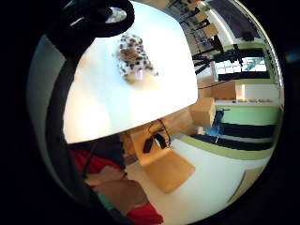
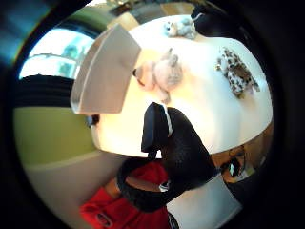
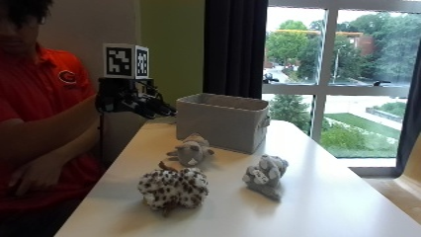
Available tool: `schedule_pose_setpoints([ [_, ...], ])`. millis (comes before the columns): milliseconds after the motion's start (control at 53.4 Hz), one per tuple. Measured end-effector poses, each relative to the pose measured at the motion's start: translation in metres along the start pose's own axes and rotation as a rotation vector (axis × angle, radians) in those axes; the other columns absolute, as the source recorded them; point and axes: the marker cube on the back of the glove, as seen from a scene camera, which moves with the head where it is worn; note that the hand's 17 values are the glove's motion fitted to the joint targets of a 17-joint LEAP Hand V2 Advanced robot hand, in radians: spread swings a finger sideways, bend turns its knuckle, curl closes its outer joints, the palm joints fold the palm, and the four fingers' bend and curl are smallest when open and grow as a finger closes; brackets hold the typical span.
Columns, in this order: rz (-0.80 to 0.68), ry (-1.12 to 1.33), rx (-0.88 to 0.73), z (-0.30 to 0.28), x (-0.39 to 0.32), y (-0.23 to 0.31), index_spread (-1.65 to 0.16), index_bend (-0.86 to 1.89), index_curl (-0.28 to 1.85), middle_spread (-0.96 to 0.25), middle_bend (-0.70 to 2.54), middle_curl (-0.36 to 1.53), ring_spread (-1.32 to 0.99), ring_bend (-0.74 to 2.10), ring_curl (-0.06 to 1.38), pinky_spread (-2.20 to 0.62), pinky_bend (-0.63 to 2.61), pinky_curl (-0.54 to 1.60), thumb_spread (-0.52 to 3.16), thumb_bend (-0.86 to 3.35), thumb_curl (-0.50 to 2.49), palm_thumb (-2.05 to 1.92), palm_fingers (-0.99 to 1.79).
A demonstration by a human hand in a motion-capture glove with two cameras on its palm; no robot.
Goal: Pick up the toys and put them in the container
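We are hovering our gloved right hand [image 3: 135, 101], fingers [image 3: 161, 109] extended and empty, beside the container [image 3: 222, 121], judging that reaching down to the nearest toy [image 3: 191, 150] on the surface [image 3: 315, 197] comes next.

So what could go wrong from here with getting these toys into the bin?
The gloved hand hovers above the table edge, holding nothing. Reaching for the spotted plush could nudge the pinkish plush, which lies between them. The grey plush lies farthest from the hand. The fabric bin looks light and might slide if bumped.
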Motion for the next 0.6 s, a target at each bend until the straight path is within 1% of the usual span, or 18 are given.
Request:
schedule_pose_setpoints([
  [112,-0.01,-0.026,-0.002,0.006,0.003,0.001,-0.23,0.23,0.11,-0.09,0.19,0.06,-0.11,0.18,0.04,-0.02,0.54,0.17,0.81,0.02,0.04,0.02,0.28],
  [225,-0.021,-0.048,0.007,0.011,0.003,0.0,-0.29,0.23,0.15,-0.11,0.19,0.1,-0.14,0.19,0.06,-0.02,0.56,0.2,1.07,0.01,0.08,0.0,0.26],
  [393,-0.051,-0.074,0.043,0.019,0.001,-0.004,-0.33,0.22,0.2,-0.12,0.19,0.14,-0.17,0.2,0.08,-0.03,0.57,0.23,1.24,-0.01,0.14,-0.01,0.24],
  [599,-0.084,-0.063,0.042,0.039,-0.003,-0.015,-0.35,0.21,0.25,-0.13,0.19,0.19,-0.18,0.2,0.11,-0.02,0.53,0.25,1.3,-0.02,0.18,-0.01,0.19],
])
